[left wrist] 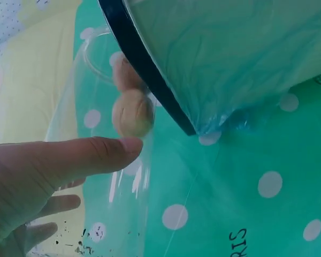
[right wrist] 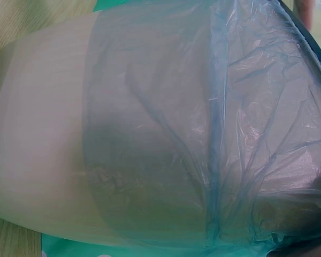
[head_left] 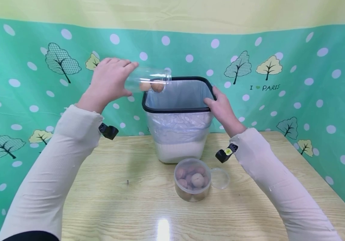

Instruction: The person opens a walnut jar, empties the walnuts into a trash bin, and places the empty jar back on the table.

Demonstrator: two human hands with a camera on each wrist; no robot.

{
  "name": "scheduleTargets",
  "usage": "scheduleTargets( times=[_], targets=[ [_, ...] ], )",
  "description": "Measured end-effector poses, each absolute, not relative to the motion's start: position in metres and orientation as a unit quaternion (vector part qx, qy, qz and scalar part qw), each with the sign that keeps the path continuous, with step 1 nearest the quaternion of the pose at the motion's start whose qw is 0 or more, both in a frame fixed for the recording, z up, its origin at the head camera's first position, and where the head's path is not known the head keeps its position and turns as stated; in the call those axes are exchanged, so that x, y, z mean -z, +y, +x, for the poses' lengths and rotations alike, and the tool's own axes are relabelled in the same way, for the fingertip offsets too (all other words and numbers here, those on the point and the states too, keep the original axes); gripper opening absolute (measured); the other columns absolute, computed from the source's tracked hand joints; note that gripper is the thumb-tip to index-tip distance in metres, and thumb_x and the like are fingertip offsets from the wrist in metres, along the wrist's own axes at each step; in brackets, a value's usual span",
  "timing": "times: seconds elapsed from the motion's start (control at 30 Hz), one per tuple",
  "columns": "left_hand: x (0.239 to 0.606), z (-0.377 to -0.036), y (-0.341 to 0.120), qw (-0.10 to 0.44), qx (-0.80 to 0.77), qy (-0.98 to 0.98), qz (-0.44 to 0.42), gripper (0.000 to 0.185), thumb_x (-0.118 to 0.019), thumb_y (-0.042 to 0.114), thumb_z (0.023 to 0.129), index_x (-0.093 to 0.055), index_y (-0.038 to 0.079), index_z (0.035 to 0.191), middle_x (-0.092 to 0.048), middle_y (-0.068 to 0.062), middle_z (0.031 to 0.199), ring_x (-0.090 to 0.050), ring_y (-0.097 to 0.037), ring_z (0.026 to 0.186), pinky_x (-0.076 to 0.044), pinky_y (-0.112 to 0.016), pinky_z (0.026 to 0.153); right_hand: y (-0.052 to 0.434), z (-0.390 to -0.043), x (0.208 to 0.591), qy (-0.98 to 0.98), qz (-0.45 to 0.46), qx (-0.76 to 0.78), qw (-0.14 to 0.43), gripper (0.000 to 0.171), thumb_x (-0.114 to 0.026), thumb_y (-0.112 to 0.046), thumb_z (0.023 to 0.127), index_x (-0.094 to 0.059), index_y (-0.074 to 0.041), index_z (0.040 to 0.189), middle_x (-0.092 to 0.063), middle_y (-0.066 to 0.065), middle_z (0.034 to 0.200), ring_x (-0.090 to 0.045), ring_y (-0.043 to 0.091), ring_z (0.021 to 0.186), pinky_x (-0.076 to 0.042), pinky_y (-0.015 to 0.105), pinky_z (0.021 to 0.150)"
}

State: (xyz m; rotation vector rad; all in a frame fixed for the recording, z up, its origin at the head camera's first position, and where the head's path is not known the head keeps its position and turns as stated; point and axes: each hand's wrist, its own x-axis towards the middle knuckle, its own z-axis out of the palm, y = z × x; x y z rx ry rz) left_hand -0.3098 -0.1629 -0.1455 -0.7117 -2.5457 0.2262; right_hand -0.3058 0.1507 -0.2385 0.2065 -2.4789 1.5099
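My left hand [head_left: 110, 78] grips a clear jar [head_left: 148, 72] by its base end. The jar lies nearly on its side, its open mouth at the left rim of a white trash bin [head_left: 178, 152]. Two walnuts [left wrist: 132, 113] sit inside the jar, one close to the mouth. A translucent bluish liner [right wrist: 150, 134] covers the bin's inside and upper outside, held by a black rim frame [head_left: 175, 110]. On the far side, my right hand [head_left: 222, 108] holds the right part of that rim, thumb on top; the right wrist view mostly shows the bin's wall.
In front of the bin stands a round clear tub [head_left: 192, 196] with several walnuts inside. Its clear lid [head_left: 220, 179] lies to the right. A tiny dark bit [head_left: 127, 182] is on the wooden table [head_left: 112, 207]. Behind hangs a green dotted cloth [head_left: 190, 47].
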Motion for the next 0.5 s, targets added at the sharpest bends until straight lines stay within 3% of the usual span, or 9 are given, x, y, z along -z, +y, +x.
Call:
scheduleTargets(
  times=[0.5],
  targets=[
    [0.1441, -0.3132, -0.1627, 0.228, -0.082, -0.935, -0.260, 0.089, -0.083, 0.023, 0.069, -0.038, 0.004, 0.143, -0.046, -0.022, 0.139, -0.041, -0.043, 0.124, -0.027, -0.054, 0.106, 0.1507, -0.3058, 0.2387, -0.847, 0.069, -0.512, 0.121, 0.071, -0.045, -0.017, 0.090, -0.011, -0.002, 0.150, -0.010, 0.010, 0.157, -0.008, 0.018, 0.144, -0.012, 0.032, 0.116]
  ],
)
